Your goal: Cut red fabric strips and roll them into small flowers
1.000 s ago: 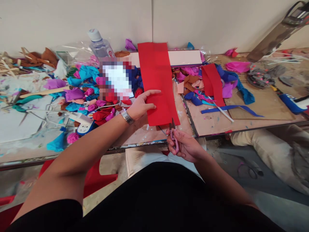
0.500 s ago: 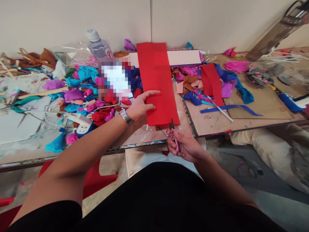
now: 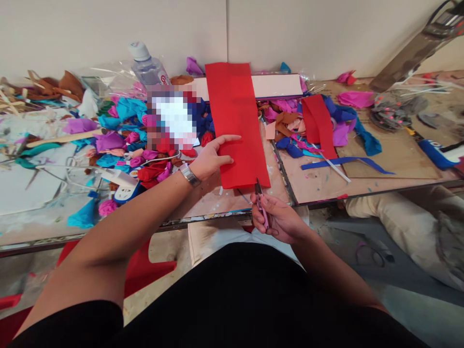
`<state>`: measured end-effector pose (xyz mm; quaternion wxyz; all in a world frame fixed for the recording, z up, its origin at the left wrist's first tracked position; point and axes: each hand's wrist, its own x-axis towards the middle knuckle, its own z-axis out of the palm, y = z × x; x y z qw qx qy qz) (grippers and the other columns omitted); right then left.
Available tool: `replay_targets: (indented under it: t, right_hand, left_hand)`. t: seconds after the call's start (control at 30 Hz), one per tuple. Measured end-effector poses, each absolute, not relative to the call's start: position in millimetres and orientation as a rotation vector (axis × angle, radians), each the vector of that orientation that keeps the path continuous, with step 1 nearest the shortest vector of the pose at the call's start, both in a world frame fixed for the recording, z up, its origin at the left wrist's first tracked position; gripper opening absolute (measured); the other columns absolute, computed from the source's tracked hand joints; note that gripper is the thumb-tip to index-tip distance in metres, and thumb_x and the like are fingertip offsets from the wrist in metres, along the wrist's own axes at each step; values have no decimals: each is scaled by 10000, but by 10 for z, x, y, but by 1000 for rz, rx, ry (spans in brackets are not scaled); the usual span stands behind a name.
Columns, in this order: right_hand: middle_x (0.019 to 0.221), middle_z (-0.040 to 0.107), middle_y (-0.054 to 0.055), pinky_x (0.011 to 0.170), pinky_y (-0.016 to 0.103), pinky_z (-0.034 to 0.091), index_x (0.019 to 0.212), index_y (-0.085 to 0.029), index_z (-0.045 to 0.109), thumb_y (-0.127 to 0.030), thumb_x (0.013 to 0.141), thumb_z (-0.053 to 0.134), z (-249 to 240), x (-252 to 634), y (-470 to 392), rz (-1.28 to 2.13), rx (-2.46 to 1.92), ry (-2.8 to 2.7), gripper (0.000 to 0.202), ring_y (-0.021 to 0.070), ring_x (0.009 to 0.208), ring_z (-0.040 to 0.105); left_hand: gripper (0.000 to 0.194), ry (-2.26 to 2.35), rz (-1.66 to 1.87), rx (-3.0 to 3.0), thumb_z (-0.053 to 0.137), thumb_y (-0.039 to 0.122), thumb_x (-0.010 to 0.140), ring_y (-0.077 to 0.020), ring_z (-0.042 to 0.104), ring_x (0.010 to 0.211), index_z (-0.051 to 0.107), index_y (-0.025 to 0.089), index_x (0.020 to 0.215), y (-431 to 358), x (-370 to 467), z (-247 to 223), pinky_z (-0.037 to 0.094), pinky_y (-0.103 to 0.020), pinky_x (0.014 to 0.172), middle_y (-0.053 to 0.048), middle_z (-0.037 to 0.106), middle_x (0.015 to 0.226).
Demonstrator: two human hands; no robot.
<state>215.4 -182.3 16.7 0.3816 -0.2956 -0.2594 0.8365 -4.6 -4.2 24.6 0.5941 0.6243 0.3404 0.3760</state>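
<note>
A long red sheet of paper or fabric (image 3: pixel 237 116) lies on the table, its far end resting over a white strip (image 3: pixel 276 85). My left hand (image 3: pixel 213 155) rests on the sheet's left side with thumb and fingers spread apart, and a metal-banded watch (image 3: pixel 190 175) is on that wrist. Below the sheet's near edge, my right hand (image 3: pixel 277 217) is closed round a pair of scissors (image 3: pixel 263 212) with pink handles. The blades point away from me and meet the near edge close to its right corner.
Left of the sheet lie crumpled coloured pieces, a pixelated bright screen (image 3: pixel 177 121), a power strip (image 3: pixel 126 192) and a clear bottle (image 3: pixel 147 65). To the right are a smaller red piece (image 3: pixel 319 123), a blue strip (image 3: pixel 348 164) and cardboard (image 3: pixel 387 157). Someone's trousered leg (image 3: pixel 402 227) shows at lower right.
The scissor blades look closer together than before, at the sheet's near edge. My left hand has stayed in place on the sheet.
</note>
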Motion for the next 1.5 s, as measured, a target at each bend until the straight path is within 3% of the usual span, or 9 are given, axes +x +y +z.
replay_targets:
  t: [0.37, 0.67, 0.93, 1.33, 1.5]
  right_hand:
    - [693, 627, -60, 350, 127, 243, 1114, -224, 550, -520, 993, 779, 167, 2146, -1829, 2125, -747, -653, 393, 103, 533, 630]
    - [699, 615, -62, 353, 127, 258, 1144, -218, 567, -528, 1001, 766, 214, 2159, -1837, 2111, -768, -648, 395, 100, 526, 617]
    - [704, 622, -56, 350, 126, 270, 1154, -213, 582, -534, 993, 774, 228, 2159, -1833, 2120, -758, -622, 407, 101, 530, 618]
    - [736, 629, -52, 310, 127, 293, 1194, -215, 585, -546, 1012, 738, 207, 2158, -1862, 2119, -730, -618, 407, 108, 519, 644]
    - [725, 640, -51, 301, 123, 314, 1191, -210, 592, -528, 1008, 751, 220, 2165, -1845, 2116, -728, -595, 400, 107, 507, 640]
  left_hand:
    - [735, 789, 863, 1419, 725, 123, 663, -221, 722, 1123, 671, 224, 1389, -53, -39, 245, 619, -322, 872, -93, 668, 1529]
    - [730, 770, 860, 1400, 726, 126, 659, -230, 720, 1153, 667, 227, 1380, -68, -30, 264, 622, -350, 921, -90, 670, 1522]
    - [737, 788, 853, 1382, 737, 131, 655, -219, 736, 1088, 664, 224, 1383, -72, -21, 269, 626, -331, 867, -93, 691, 1490]
    - [734, 772, 874, 1430, 731, 130, 670, -249, 725, 1158, 672, 224, 1395, -70, -26, 270, 631, -382, 949, -98, 685, 1497]
    - [729, 765, 866, 1416, 733, 128, 659, -224, 727, 1119, 675, 228, 1379, -79, -28, 281, 627, -337, 892, -90, 678, 1511]
